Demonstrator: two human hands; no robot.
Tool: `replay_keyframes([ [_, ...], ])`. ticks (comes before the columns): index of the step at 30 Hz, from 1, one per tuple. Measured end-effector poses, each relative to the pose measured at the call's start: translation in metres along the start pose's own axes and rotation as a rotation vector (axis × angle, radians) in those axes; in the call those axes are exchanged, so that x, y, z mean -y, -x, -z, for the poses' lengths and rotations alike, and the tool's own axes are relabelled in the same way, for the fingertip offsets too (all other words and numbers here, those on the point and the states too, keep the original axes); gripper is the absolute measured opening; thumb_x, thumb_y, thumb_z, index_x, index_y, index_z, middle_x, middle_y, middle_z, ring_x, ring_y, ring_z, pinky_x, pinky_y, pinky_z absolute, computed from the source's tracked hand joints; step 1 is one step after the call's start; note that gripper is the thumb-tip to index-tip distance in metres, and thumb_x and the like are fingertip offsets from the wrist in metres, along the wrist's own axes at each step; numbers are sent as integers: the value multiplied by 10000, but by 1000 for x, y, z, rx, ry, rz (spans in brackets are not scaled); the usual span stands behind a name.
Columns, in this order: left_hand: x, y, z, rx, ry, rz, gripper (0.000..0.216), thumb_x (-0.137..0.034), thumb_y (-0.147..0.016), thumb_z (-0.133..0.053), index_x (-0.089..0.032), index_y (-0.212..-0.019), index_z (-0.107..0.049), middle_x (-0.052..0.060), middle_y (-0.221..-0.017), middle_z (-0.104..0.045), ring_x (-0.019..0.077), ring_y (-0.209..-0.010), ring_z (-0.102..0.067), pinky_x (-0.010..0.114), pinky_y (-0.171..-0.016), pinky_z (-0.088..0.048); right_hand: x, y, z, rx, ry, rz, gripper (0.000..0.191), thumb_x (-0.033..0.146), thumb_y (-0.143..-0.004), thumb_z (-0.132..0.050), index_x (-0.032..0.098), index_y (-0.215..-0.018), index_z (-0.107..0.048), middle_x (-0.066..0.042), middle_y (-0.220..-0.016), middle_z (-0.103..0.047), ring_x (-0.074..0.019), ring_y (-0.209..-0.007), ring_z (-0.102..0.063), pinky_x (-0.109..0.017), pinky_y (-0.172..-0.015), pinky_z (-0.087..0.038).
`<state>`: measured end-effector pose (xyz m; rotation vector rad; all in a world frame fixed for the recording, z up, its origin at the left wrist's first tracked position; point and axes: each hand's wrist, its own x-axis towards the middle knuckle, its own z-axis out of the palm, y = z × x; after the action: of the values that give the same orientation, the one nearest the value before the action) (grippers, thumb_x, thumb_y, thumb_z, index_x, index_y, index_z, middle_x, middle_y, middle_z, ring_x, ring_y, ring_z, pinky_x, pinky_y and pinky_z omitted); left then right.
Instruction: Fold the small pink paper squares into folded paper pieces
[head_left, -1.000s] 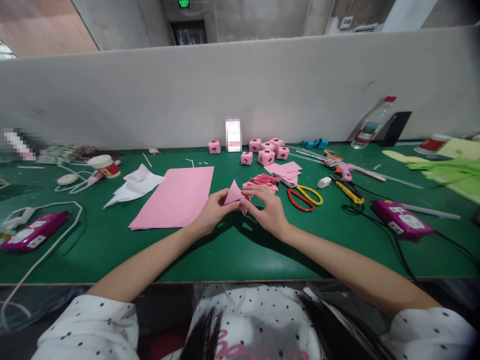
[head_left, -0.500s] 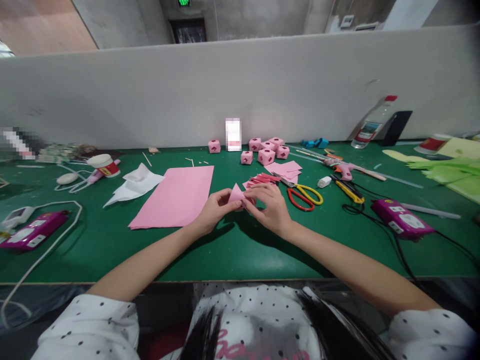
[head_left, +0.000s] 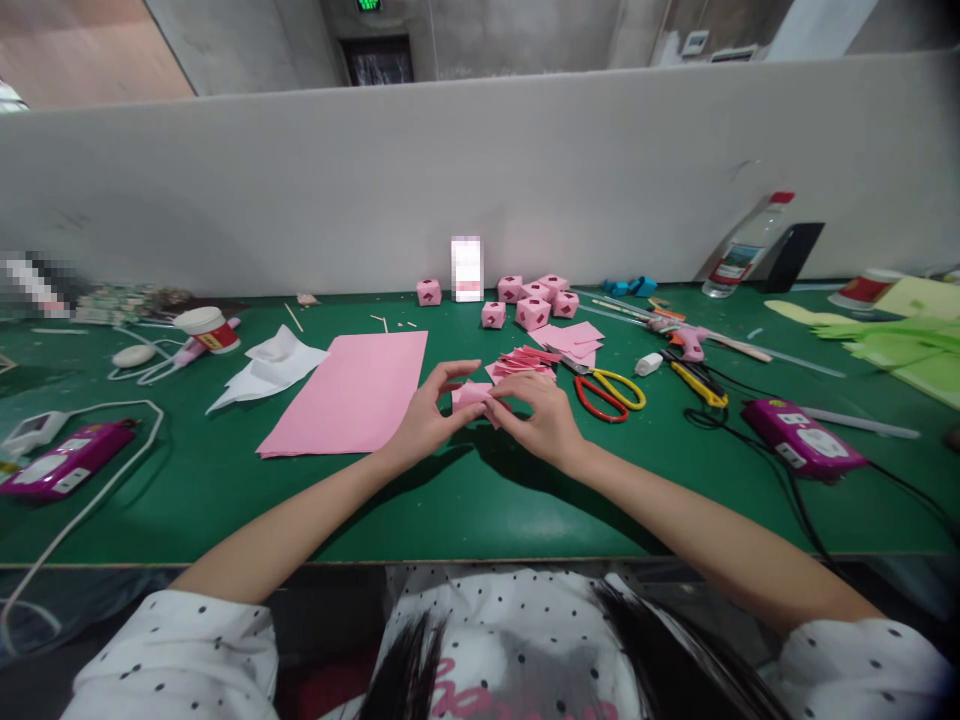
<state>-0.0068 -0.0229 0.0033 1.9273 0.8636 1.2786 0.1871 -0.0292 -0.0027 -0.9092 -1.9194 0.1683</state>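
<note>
A small piece of folded pink paper [head_left: 469, 395] is held between my two hands above the green table. The thumb of my left hand [head_left: 427, 415] presses on its near side, while the index finger is lifted off and stretched out. My right hand [head_left: 541, 415] pinches the paper's right side, and its fingers partly cover it. Just behind the right hand lies a pile of folded pink paper pieces [head_left: 525, 362]. Flat pink squares [head_left: 577, 342] lie beyond that pile. Large pink sheets [head_left: 360, 390] rest left of my hands.
Several pink paper cubes [head_left: 533, 313] stand at the back near a phone [head_left: 466, 270]. Scissors [head_left: 611, 392], a glue gun [head_left: 682, 338] and a yellow cutter [head_left: 699, 382] lie to the right. Purple boxes [head_left: 802, 437] with cables sit on both sides. A paper cup [head_left: 208, 328] stands left.
The pointed flap of pink paper that stood up between my hands is now folded down. My left index finger has lifted away from the paper. The right hand has hardly moved.
</note>
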Motion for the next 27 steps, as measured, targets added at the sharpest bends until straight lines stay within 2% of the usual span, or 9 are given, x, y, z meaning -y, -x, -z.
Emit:
replay_keyframes([
  [4, 0, 1, 1, 60, -36, 50, 266, -368, -845, -684, -200, -1050, -666, 73, -1082, -684, 219, -1050, -619, 338, -942, -454, 1, 0, 1, 28, -20, -3, 144, 317, -890, -613, 235, -887, -732, -47, -914, -758, -225, -928, -676, -392, -883, -480],
  [11, 2, 0, 2, 11, 15, 110, 287, -388, -812, -712, -180, -1005, -670, 65, -1009, -687, 196, -918, -627, 317, -845, -474, 3, 0, 2, 56, -71, -11, 172, 289, -890, -606, 225, -802, -738, -48, -864, -755, -210, -874, -677, -372, -860, -486],
  [16, 4, 1, 0, -20, 93, 179, 359, -380, -783, -733, -177, -1065, -641, 48, -916, -665, 176, -834, -628, 296, -764, -499, 0, -1, 0, 178, -288, -276, 181, 323, -853, -622, 183, -808, -726, -45, -808, -740, -185, -748, -667, -322, -744, -515],
  [20, 1, 1, -1, -43, 99, 199, 391, -373, -764, -748, -184, -1082, -623, 28, -872, -655, 160, -805, -628, 276, -722, -501, -5, -1, -5, 296, -547, -423, 295, 447, -824, -654, 158, -803, -702, -26, -724, -689, -145, -637, -612, -274, -627, -492],
  [23, -2, 0, -2, -74, 158, 247, 434, -380, -738, -767, -181, -1090, -609, 24, -850, -672, 152, -761, -632, 273, -696, -498, -5, 1, -9, 268, -672, -494, 360, 518, -772, -696, 159, -797, -695, -13, -700, -664, -134, -627, -584, -269, -621, -480],
  [27, -2, -1, -1, -115, 232, 306, 462, -376, -724, -776, -174, -1096, -593, 7, -776, -686, 131, -639, -613, 267, -640, -483, -3, 1, -12, 182, -730, -564, 366, 529, -728, -732, 171, -797, -694, -2, -717, -663, -127, -646, -578, -267, -646, -484],
])
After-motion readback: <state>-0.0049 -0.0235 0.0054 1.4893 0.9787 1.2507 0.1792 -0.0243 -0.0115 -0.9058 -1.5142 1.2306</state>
